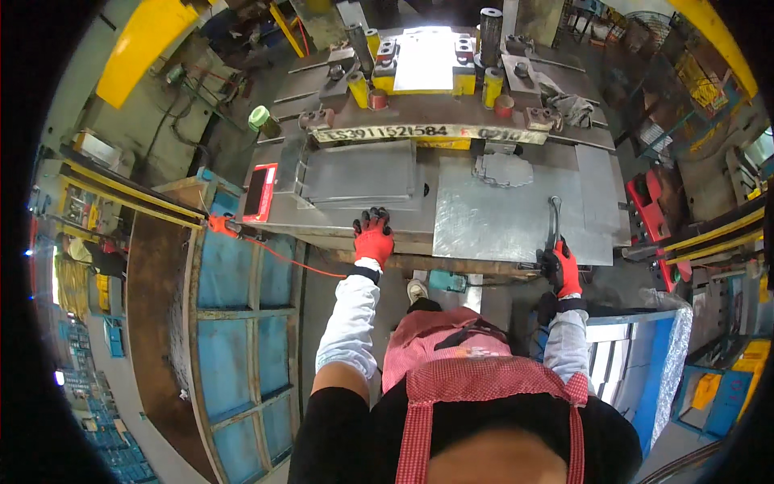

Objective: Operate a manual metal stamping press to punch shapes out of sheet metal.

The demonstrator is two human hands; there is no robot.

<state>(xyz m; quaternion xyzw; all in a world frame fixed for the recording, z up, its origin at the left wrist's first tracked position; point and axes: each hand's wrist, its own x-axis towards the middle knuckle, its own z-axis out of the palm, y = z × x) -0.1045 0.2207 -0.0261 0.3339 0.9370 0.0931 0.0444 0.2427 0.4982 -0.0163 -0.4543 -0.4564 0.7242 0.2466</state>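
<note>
My left hand (373, 235), in a red glove with dark fingertips, rests at the front edge of the metal press table (278, 211). Its fingers are spread, and it holds nothing. Just beyond it lies a stack of thin grey metal sheets (359, 173). My right hand (564, 268), gloved the same way, is closed round a thin metal tool with a rounded tip (555, 211); its exact kind is unclear. The tool points away from me over a wide shiny metal sheet (476, 222). A smaller rough-edged metal piece (504, 170) sits on that sheet's far part.
Behind the sheets stands a die (427, 133) with yellow blocks and upright posts. A grey rag (572, 110) lies at its right. Yellow-edged guard bars (137, 194) flank the table. A blue framed rack (222, 339) stands left, a blue plastic-wrapped box (657, 363) right.
</note>
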